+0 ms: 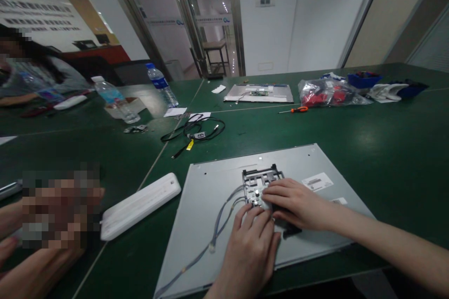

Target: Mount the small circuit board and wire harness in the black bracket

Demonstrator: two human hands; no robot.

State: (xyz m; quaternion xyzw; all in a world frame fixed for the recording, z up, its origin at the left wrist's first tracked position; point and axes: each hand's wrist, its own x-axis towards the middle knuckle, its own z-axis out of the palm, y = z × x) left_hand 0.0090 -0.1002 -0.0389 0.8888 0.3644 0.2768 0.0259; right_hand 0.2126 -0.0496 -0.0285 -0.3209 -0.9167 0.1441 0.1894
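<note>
A grey metal panel (205,196), apparently the back of a flat display, lies on the table in front of me. On its middle sits a black bracket (259,171) with a small circuit board (257,192) in it. My left hand (254,238) comes from below, fingers bent and tips at the board's near edge. From the right, my right hand (301,203) reaches over the board, fingers close together and thumb tucked lower; its palm hides part of the bracket. Grey cables (219,222) run from the board's left side across the panel.
A white oblong device (140,206) lies left of the panel, near another person's hands (59,215). Beyond are a coiled black cable (199,133), water bottles (162,85), a second panel (259,93), an orange screwdriver (298,110) and a plastic bag (329,93) with red things.
</note>
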